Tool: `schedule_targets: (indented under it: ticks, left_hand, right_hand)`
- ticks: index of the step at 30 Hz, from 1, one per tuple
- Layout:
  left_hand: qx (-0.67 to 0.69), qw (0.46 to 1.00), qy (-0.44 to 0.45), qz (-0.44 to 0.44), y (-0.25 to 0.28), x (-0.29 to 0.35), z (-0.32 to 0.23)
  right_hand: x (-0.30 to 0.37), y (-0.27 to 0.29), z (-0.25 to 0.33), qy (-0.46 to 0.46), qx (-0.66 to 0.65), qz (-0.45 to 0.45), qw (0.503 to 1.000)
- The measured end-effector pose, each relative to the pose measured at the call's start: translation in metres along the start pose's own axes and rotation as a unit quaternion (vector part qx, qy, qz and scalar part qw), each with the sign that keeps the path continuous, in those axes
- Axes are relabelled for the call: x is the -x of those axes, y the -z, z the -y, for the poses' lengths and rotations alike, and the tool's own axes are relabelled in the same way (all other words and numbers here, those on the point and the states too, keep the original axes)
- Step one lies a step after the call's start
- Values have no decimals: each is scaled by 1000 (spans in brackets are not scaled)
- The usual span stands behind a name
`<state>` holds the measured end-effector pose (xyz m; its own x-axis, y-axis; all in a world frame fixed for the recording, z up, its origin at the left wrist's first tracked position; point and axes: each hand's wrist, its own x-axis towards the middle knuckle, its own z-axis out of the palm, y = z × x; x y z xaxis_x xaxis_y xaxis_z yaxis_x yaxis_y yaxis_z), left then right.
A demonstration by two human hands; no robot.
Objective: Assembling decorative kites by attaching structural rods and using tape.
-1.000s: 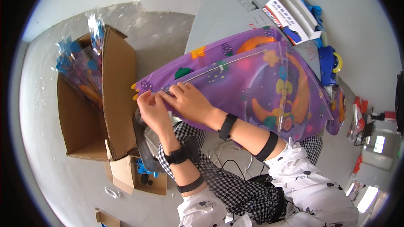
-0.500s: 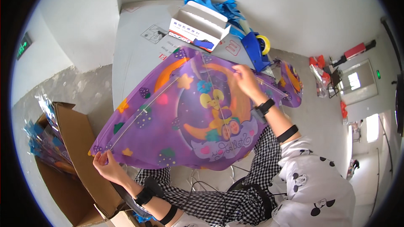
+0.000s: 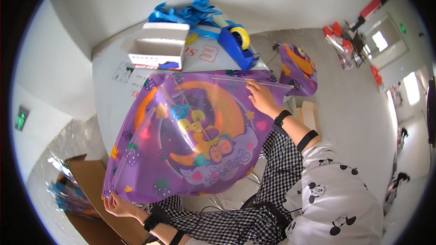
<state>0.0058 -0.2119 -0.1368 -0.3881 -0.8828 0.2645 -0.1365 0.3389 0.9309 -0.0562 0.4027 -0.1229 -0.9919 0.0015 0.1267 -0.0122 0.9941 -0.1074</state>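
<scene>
A purple kite (image 3: 150, 163) with a printed moon, a cartoon mouse, stars and hearts is spread over my lap and the table's near edge. Thin pale rods run along its sides. My left hand (image 3: 120, 206) pinches the kite's lower left corner. Up near the right end of the far edge, my right hand (image 3: 263, 100) has its fingers closed on the kite beside a rod (image 3: 247, 80). Farther right, a piece of matching purple fabric (image 3: 299, 70) hangs past the table's edge.
The grey table (image 3: 111, 100) carries an open white box (image 3: 156, 59), a blue tape dispenser (image 3: 234, 47) with yellow tape and a heap of blue strips (image 3: 190, 13). At lower left, a cardboard box (image 3: 97, 186) holds packaged goods (image 3: 68, 195). Another carton (image 3: 309, 115) stands beyond my right leg.
The view has turned right, so the table things sit farther left. My right hand has moved along the kite's far edge towards its right end. My left hand keeps its corner.
</scene>
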Motion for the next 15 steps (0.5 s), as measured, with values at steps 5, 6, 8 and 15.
schedule_targets:
  ticks: [5, 6, 8, 15]
  left_hand:
    - [-3, 999, 30, -14, -1, 6, -3]
    - [0, 1000, 25, -11, 0, 9, -4]
    - [-26, 998, 65, 1, 6, 22, -3]
    - [-2, 993, 110, 36, 24, 52, 12]
  right_hand:
    - [17, 17, -34, 42, -26, -65, 997]
    - [13, 23, -48, 8, -93, -55, 994]
    - [-3, 29, -72, -19, -208, -171, 963]
    - [-67, 33, -128, -226, -177, -91, 954]
